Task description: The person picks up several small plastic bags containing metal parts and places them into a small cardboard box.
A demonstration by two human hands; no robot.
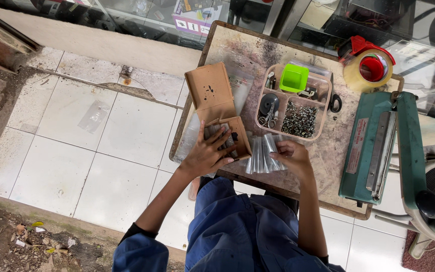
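Left hand is pressing spread fingers into the brown box, left of the tray. Right hand is gripping clear bags just below the tray; green sealer is sitting to its right.

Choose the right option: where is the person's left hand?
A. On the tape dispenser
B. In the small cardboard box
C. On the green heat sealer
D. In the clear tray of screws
B: the left hand lies in the open cardboard box, fingers on the packets inside, while the right hand holds clear packets beside it.
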